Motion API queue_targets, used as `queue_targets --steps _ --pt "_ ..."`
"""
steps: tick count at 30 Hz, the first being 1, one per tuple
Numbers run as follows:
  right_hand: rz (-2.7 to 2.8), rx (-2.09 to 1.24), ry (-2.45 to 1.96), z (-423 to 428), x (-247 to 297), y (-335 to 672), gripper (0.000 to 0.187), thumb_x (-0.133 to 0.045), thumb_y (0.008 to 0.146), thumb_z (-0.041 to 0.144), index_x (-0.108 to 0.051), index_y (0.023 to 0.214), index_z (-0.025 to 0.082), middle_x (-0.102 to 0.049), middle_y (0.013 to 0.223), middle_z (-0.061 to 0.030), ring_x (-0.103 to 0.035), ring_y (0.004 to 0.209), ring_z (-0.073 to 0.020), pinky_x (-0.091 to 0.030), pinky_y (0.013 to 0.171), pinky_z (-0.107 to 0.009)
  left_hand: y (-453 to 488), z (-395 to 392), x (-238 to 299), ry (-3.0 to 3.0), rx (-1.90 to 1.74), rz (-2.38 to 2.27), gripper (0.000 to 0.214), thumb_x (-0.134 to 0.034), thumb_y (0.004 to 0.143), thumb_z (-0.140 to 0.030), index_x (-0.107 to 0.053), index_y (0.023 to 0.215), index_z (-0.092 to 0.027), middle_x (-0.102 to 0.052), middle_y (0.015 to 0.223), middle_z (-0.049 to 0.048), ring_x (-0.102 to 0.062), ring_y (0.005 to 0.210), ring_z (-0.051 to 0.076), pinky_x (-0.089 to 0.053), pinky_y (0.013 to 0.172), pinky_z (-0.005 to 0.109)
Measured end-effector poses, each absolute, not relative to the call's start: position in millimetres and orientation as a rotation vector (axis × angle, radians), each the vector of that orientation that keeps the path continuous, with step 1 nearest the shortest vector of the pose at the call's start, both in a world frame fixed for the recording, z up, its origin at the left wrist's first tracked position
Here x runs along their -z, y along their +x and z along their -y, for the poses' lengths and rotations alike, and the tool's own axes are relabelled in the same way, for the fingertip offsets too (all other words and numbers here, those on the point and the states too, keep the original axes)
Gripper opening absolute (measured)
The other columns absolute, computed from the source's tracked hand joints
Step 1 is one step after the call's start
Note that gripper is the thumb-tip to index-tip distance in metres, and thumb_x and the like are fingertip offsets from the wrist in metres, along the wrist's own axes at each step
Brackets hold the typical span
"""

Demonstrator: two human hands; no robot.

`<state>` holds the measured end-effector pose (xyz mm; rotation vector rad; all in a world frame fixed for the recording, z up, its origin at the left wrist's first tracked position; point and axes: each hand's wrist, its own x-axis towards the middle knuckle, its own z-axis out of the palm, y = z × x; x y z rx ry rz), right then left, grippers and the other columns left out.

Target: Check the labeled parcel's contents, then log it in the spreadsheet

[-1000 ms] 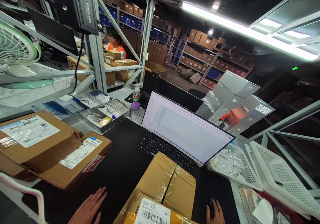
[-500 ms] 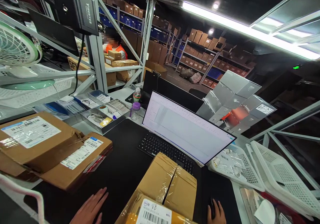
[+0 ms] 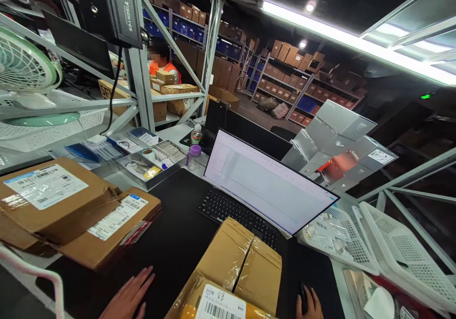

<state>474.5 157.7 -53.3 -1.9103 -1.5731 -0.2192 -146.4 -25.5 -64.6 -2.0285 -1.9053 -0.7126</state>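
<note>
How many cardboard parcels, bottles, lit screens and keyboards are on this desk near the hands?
Cardboard parcels: 3, front parcel, upper left parcel, lower left parcel
Bottles: 2, green-label bottle, purple-cap bottle
Lit screen: 1
Keyboard: 1
Total: 7

- The cardboard box lay closed on the black mat. Clear tape sealed its top flaps, and a white barcode label sat at its near end.
- The dark mouse lay on the mat just right of the box, partly covered by the right hand.
</note>
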Motion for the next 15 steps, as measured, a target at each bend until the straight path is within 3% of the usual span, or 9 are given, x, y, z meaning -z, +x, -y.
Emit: queue_targets --steps 15 --pt "1.569 0.245 -1.928 -157.1 50.7 471.4 0.061 -0.034 0.092 0.06 -0.077 0.109 0.021 -0.067 0.127 -0.0201 -0.069 0.111 -0.0407 -0.059 0.087 -0.056 -142.3 24.9 52.5 -1.993 0.664 1.818 0.073 -0.056 0.091 -0.032 -0.038 0.162 -0.028 -0.056 0.157 0.0027 -0.064 0.132 0.018 -0.048 0.111 0.027"
